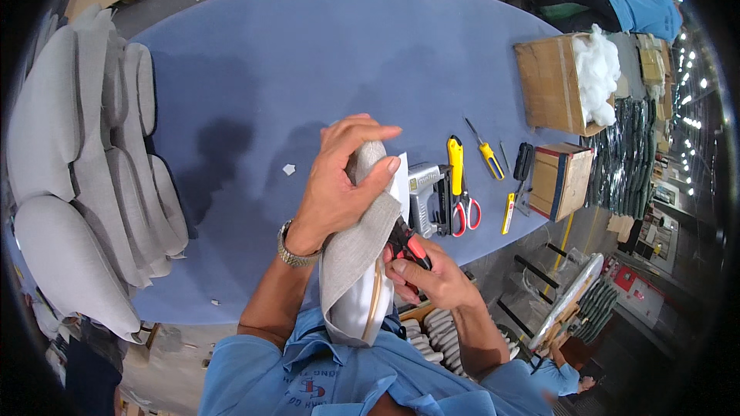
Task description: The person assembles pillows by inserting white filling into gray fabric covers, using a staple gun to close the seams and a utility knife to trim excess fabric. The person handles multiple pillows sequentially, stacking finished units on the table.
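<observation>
Close to my body a grey fabric-covered padded piece [356, 237] stands on end, with white padding and a thin tan strip showing along its open side. My left hand [343, 181] wraps its upper part, thumb on one side and fingers over the top. In my right hand [439, 273] are pliers [408, 246] with red and black handles. Their jaws meet the fabric's edge; the jaw tips are hidden. Just beyond, a silver staple gun [424, 196] lies beside red-handled scissors [466, 217] and a yellow-and-black tool [455, 162].
Grey upholstered cushions [54, 169] are piled at the table's left. Farther right lie a yellow screwdriver [490, 160], a yellow utility knife [509, 214] and a black tool [523, 162]. A cardboard box [549, 81] of white stuffing and a smaller box [546, 181] stand at the right edge of the blue table [308, 54].
</observation>
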`<state>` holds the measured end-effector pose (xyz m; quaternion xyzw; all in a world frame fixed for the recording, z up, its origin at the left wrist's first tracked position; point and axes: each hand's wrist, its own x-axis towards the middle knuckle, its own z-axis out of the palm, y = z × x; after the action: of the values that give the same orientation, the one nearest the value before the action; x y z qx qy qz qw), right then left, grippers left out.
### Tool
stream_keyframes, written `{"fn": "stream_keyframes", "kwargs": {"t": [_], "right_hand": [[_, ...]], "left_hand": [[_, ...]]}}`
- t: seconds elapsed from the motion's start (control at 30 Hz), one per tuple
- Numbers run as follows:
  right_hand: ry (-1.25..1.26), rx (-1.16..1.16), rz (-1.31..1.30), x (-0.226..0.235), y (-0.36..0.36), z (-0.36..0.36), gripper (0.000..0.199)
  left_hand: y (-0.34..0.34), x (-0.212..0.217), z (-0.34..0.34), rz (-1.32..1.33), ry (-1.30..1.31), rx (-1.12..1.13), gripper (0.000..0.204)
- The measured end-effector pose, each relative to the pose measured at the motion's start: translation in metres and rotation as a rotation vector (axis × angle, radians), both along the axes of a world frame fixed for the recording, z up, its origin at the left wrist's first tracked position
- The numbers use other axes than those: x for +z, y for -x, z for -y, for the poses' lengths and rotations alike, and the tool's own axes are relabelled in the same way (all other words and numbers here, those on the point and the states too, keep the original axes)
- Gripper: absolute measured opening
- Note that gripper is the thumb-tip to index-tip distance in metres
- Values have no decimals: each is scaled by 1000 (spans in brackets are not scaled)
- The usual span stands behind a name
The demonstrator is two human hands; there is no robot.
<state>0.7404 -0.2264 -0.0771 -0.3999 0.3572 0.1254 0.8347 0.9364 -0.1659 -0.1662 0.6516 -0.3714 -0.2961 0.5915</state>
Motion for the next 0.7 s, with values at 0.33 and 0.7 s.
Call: {"fn": "stream_keyframes", "kwargs": {"t": [0.33,0.7], "right_hand": [[-124,86,18,-9,-11,20,21],[826,139,-372,-38,7,72,32]], "left_hand": [[-3,-11,-2,-110,60,52,40],[-9,-11,-4,-73,14,27,53]]}}
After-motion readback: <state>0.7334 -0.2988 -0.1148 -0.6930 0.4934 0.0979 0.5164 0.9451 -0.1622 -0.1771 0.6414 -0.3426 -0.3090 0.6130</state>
